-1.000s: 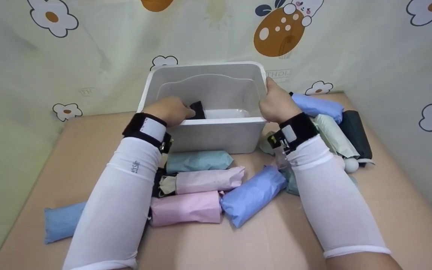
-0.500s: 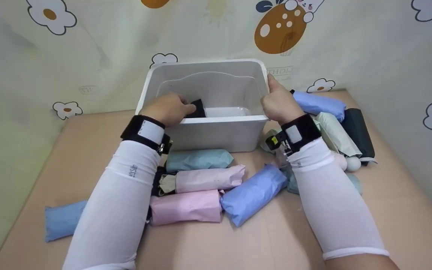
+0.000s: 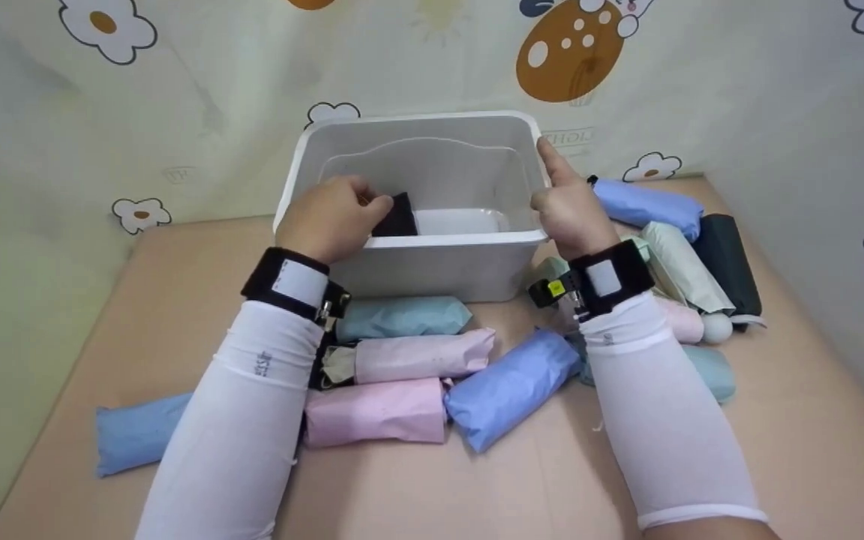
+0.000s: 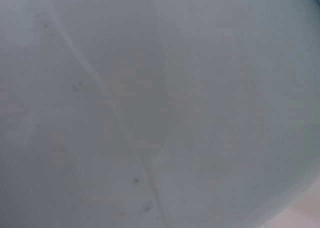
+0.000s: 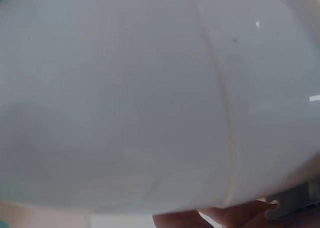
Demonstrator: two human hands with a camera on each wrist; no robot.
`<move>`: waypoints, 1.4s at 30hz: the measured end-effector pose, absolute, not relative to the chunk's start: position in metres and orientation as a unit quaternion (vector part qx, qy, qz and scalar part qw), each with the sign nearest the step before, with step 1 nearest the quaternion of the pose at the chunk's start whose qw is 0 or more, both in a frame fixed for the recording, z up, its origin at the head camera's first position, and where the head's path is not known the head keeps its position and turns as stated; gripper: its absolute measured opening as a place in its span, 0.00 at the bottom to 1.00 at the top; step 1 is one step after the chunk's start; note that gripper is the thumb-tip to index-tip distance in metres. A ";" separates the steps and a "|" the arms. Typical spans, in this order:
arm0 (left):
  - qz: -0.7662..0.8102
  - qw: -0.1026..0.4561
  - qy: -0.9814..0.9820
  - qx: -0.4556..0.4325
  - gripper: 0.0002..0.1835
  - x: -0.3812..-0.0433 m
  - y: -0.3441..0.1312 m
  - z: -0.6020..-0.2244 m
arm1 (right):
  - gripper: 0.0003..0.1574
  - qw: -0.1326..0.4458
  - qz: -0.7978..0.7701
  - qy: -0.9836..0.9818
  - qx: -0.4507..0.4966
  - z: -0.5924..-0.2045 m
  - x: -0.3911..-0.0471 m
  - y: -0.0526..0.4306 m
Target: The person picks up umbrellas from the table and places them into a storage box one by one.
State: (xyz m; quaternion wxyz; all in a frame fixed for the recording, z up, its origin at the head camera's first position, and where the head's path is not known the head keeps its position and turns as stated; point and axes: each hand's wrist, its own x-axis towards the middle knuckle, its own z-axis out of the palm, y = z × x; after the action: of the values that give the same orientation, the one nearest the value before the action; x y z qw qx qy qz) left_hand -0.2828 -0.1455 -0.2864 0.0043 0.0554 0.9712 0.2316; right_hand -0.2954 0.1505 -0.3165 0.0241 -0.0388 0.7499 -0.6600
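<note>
A white plastic bin (image 3: 436, 266) stands towards the back of the table. My left hand (image 3: 327, 219) reaches over its front rim at the left and holds a black folded umbrella (image 3: 400, 217), mostly hidden by the hand and the rim. At the right rim, my right hand (image 3: 573, 208) grips the bin, its index finger straight along the edge and the others curled. Both wrist views are filled by the bin's pale wall (image 4: 165, 108); a few fingers (image 5: 240, 213) show below it in the right one.
Before the bin lie folded umbrellas: teal (image 3: 406, 316), pale pink (image 3: 424, 356), pink (image 3: 376, 412) and blue (image 3: 513, 390). More, including a dark one (image 3: 728, 266), are heaped right of the bin. A light-blue pouch-like thing (image 3: 139, 433) lies left. A patterned curtain (image 3: 214, 105) hangs behind.
The right index finger has straightened along the rim. My left hand has risen slightly, and more of the black umbrella shows. The bin sits a little higher in view; the camera has also shifted.
</note>
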 end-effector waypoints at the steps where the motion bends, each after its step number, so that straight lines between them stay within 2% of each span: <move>1: 0.233 -0.001 0.971 0.056 0.22 -0.282 -0.145 -0.287 | 0.59 0.023 -0.665 0.745 -0.040 -0.317 -0.295 0.151; 12: 0.264 -0.087 0.958 0.067 0.20 -0.277 -0.148 -0.293 | 0.61 0.072 -0.771 0.631 -0.051 -0.323 -0.296 0.152; 16: 0.259 -0.116 0.954 0.098 0.20 -0.271 -0.154 -0.295 | 0.61 0.065 -0.775 0.626 -0.051 -0.322 -0.296 0.152; 24: 0.182 -0.136 0.959 0.170 0.22 -0.263 -0.173 -0.301 | 0.59 0.041 -0.754 0.653 -0.051 -0.322 -0.295 0.151; 29: 0.183 -0.167 0.953 0.175 0.24 -0.258 -0.182 -0.310 | 0.51 -0.039 -0.716 0.694 -0.057 -0.326 -0.297 0.149; 33: 0.208 -0.187 0.946 0.162 0.24 -0.254 -0.189 -0.319 | 0.36 -0.155 -0.680 0.707 -0.115 -0.334 -0.296 0.147; 36: 0.220 -0.197 0.942 0.162 0.23 -0.253 -0.190 -0.324 | 0.24 -0.217 -0.648 0.707 -0.184 -0.341 -0.296 0.149; 38: 0.228 -0.197 0.939 0.163 0.23 -0.253 -0.190 -0.326 | 0.20 -0.227 -0.636 0.702 -0.228 -0.345 -0.296 0.150; 42: 0.246 -0.181 0.939 0.155 0.23 -0.247 -0.195 -0.327 | 0.22 -0.233 -0.617 0.698 -0.280 -0.349 -0.299 0.154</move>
State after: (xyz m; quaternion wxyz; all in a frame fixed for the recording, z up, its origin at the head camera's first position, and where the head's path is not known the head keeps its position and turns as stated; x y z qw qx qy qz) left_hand -0.2473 -0.1947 -0.3271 -0.1810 0.1553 0.9394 0.2462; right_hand -0.2986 0.1541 -0.3494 -0.2330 -0.2796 0.6981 -0.6166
